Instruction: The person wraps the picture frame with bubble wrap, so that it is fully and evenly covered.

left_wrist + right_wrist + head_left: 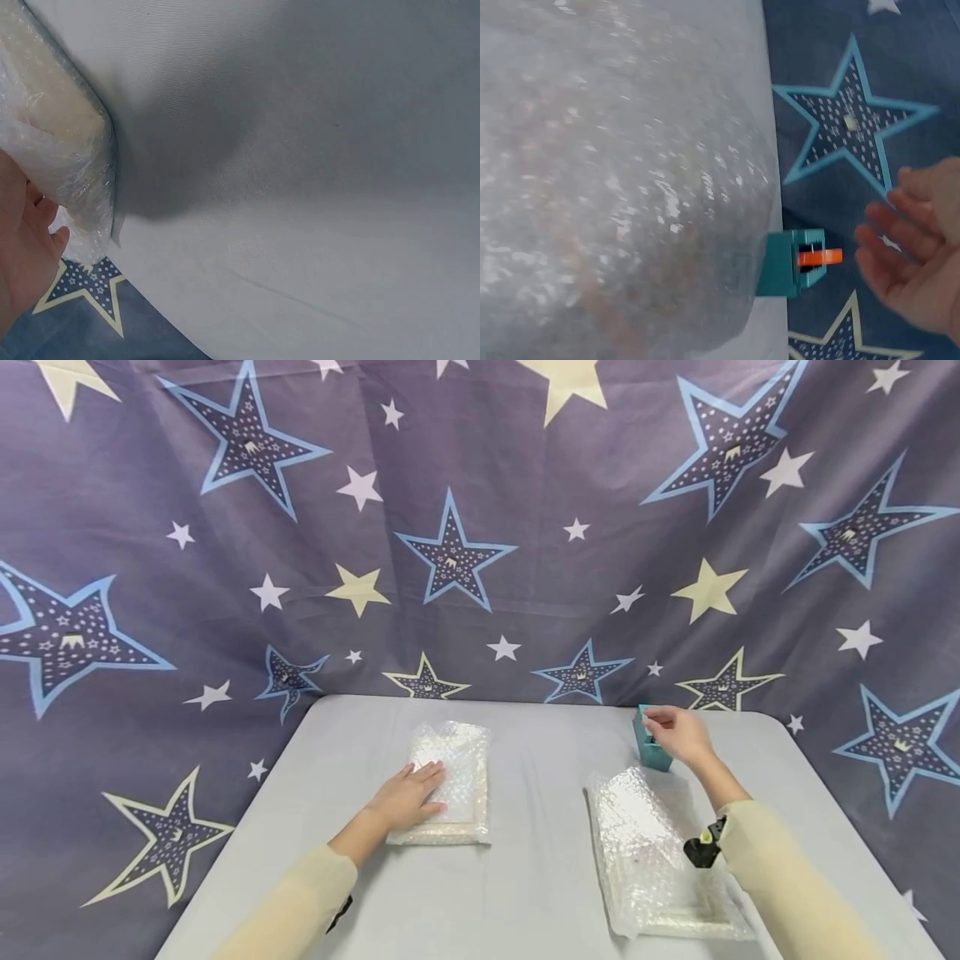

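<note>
On the left of the table lies a flat, light-coloured item in bubble wrap (461, 777). My left hand (411, 795) rests on its left side with the fingers laid out over the wrap. The left wrist view shows the package's edge (82, 150) beside that hand (30, 240). At the table's back right stands a teal tape dispenser (651, 747); the right wrist view shows its orange part (820, 257). My right hand (681, 735) is over it, fingers loosely bent. Nothing shows between those fingers (889, 232) in the right wrist view.
A second, larger bubble-wrapped flat package (652, 860) lies at the front right, beneath my right forearm. The pale table (532, 827) reaches back to a dark curtain (525, 568) printed with stars, which also hangs along both sides.
</note>
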{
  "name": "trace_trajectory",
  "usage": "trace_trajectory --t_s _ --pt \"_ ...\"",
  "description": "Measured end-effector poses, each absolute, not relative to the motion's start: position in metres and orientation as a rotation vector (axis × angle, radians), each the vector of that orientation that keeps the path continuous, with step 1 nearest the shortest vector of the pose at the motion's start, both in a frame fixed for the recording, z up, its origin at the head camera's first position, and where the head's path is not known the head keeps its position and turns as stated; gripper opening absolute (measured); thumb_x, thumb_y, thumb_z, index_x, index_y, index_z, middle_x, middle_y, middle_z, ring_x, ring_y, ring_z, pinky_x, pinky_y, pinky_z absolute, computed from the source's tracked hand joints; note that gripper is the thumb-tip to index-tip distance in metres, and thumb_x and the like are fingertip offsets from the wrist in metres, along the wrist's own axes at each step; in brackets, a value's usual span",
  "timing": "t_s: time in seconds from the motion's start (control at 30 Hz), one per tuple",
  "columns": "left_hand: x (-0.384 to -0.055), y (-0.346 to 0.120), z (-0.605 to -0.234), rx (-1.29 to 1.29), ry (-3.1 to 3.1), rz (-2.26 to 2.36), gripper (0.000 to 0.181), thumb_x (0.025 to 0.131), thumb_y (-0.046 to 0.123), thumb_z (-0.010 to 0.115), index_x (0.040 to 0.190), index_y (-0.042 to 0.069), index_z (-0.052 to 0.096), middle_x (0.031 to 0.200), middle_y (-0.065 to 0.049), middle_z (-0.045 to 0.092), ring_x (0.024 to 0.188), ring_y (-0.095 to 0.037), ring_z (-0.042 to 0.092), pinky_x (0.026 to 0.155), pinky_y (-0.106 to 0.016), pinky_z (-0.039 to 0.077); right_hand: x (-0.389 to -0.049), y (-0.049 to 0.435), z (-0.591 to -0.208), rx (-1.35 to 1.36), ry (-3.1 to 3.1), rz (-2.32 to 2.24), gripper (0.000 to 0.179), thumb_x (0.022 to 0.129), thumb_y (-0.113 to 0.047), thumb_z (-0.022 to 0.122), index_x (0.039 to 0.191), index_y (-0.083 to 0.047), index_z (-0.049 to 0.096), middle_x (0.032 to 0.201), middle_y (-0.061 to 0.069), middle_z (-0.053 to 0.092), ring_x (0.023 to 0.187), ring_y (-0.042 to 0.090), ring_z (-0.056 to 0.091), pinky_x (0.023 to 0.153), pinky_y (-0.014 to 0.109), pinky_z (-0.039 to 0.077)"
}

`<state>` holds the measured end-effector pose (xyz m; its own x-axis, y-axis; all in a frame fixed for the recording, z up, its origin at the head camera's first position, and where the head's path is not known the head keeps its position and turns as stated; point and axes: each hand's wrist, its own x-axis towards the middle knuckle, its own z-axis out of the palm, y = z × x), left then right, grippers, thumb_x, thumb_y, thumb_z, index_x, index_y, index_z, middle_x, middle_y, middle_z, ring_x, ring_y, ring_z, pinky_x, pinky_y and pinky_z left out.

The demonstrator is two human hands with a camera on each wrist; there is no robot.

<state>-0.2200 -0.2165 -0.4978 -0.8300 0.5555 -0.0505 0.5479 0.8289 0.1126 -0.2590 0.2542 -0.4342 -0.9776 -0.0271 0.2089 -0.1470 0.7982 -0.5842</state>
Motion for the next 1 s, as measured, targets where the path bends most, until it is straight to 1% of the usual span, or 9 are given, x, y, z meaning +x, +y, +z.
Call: trace_trajectory --t_s 0.03,0.13,0.2,0.27,0.4,0.5,0.63,0.83,1.0 --pt "-0.221 -0.217 -0.498 0.881 2.927 0.142 0.064 0.096 0.042 0.052 0.144 0.001 0.041 0.153 -0.015 0.039 0.143 -0.033 0.037 0.120 -0.054 0.025 -0.260 0.258 -0.433 0.068 -2.824 0.933 0.031 0.095 -0.018 0.057 0.113 0.006 0.065 0.107 0.026 0.069 0.096 0.040 0.066 0.073 0.038 0.056" --pt "-0.221 -0.217 -0.499 0.873 2.930 0.133 0.065 0.096 0.043 0.053 0.144 0.002 0.041 0.153 -0.014 0.039 0.143 -0.032 0.037 0.120 -0.054 0.024 -0.263 0.269 -0.434 -0.126 -2.884 0.950 0.033 0.094 -0.021 0.058 0.111 0.006 0.066 0.104 0.026 0.070 0.092 0.039 0.065 0.065 0.031 0.052" --pt "-0.222 -0.217 -0.501 0.871 2.933 0.134 0.065 0.095 0.042 0.053 0.144 0.002 0.041 0.153 -0.015 0.039 0.142 -0.032 0.038 0.120 -0.054 0.025 -0.264 0.274 -0.437 -0.236 -2.916 0.974 0.033 0.092 -0.022 0.059 0.107 0.006 0.067 0.102 0.024 0.071 0.091 0.038 0.064 0.065 0.032 0.051" --pt "-0.222 -0.217 -0.502 0.869 2.932 0.128 0.065 0.095 0.043 0.053 0.144 0.002 0.041 0.153 -0.014 0.039 0.143 -0.032 0.038 0.120 -0.054 0.025 -0.264 0.278 -0.442 -0.311 -2.944 1.000 0.033 0.090 -0.022 0.061 0.104 0.006 0.069 0.100 0.023 0.071 0.090 0.037 0.063 0.068 0.035 0.052" --pt "-0.220 -0.217 -0.500 0.877 2.923 0.142 0.064 0.096 0.043 0.052 0.144 0.002 0.041 0.153 -0.014 0.039 0.142 -0.032 0.038 0.120 -0.054 0.025 -0.262 0.281 -0.453 -0.369 -2.992 1.020 0.033 0.089 -0.026 0.065 0.100 0.005 0.071 0.098 0.021 0.072 0.092 0.037 0.062 0.077 0.044 0.053" --pt "-0.220 -0.217 -0.498 0.886 2.923 0.158 0.064 0.096 0.042 0.052 0.144 0.001 0.041 0.153 -0.015 0.039 0.142 -0.033 0.038 0.120 -0.055 0.026 -0.262 0.281 -0.459 -0.362 -2.997 1.024 0.033 0.088 -0.027 0.067 0.099 0.004 0.071 0.096 0.020 0.072 0.093 0.038 0.062 0.081 0.046 0.053" --pt "-0.220 -0.217 -0.498 0.896 2.939 0.145 0.064 0.096 0.042 0.052 0.144 0.001 0.041 0.153 -0.015 0.040 0.142 -0.033 0.039 0.119 -0.055 0.027 -0.264 0.278 -0.463 -0.413 -2.982 1.049 0.033 0.088 -0.027 0.065 0.099 0.004 0.071 0.100 0.022 0.071 0.095 0.038 0.061 0.080 0.046 0.053" --pt "-0.221 -0.218 -0.500 0.885 2.942 0.142 0.064 0.096 0.043 0.052 0.144 0.002 0.041 0.153 -0.015 0.039 0.142 -0.032 0.039 0.120 -0.054 0.026 -0.267 0.276 -0.466 -0.569 -2.984 1.079 0.037 0.090 -0.030 0.063 0.097 0.005 0.070 0.107 0.026 0.066 0.099 0.040 0.058 0.080 0.045 0.052" --pt "-0.220 -0.218 -0.501 0.868 2.932 0.157 0.064 0.096 0.043 0.052 0.144 0.003 0.041 0.154 -0.015 0.038 0.142 -0.033 0.038 0.120 -0.055 0.025 -0.270 0.275 -0.469 -0.634 -2.945 1.124 0.028 0.089 -0.025 0.065 0.091 0.002 0.072 0.107 0.025 0.067 0.102 0.041 0.058 0.084 0.047 0.052"
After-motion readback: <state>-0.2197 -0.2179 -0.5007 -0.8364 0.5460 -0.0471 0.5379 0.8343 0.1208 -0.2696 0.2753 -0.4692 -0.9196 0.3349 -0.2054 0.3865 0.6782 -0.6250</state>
